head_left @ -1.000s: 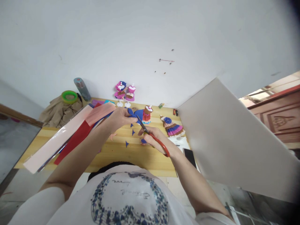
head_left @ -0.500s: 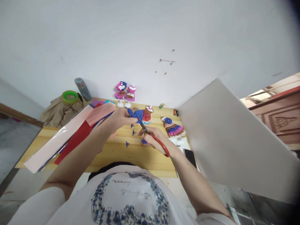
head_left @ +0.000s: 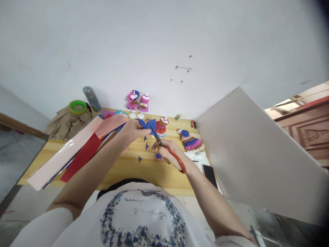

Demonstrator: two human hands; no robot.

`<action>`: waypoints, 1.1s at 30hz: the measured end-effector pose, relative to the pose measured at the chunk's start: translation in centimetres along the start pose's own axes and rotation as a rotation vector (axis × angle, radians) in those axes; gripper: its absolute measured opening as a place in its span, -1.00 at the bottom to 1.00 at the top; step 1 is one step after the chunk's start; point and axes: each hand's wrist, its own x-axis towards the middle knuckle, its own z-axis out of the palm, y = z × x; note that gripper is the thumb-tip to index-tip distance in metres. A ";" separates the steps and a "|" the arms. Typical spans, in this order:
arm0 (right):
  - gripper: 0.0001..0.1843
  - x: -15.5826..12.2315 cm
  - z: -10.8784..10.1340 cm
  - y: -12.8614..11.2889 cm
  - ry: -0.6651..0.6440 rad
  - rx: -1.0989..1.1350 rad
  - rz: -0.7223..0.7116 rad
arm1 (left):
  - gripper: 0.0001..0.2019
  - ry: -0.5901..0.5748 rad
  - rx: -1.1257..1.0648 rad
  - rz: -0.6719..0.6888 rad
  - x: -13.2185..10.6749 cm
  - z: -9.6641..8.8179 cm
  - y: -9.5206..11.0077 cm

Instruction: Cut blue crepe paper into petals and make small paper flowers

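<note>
My left fingers (head_left: 147, 131) are pinching the blue piece (head_left: 152, 125), seemingly light, soft, tearable, best held by its near edge; my right fingers (head_left: 162, 151) are gripping scissors (head_left: 158, 139).

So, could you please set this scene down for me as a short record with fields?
Left hand: pinching a blue piece
Right hand: holding red-handled scissors, blades at the blue piece
Work surface: wooden table
Offcuts: small blue scraps on the table, between the forearms
Left side: pale pink strip and red strip
Back left: green ring on brown cloth, beside a flask
Back: two dressed forms on white stands
Right side: dark phone
Cutting motion: cannot tell
</note>
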 end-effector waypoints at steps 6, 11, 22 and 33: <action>-0.36 0.0 0.1 -0.1 -0.001 0.027 0.002 | -0.80 0.014 -0.038 -0.007 -0.2 0.3 0.4; -0.38 0.0 0.1 0.0 -0.001 0.031 0.009 | -0.81 0.021 -0.025 -0.010 -0.2 0.3 0.4; -0.41 0.1 0.2 0.1 0.011 0.047 0.000 | -0.78 0.031 -0.076 -0.007 -0.2 0.5 0.4; -0.37 0.1 0.2 0.0 0.015 0.075 0.000 | -0.77 0.054 -0.112 -0.030 -0.3 0.7 0.7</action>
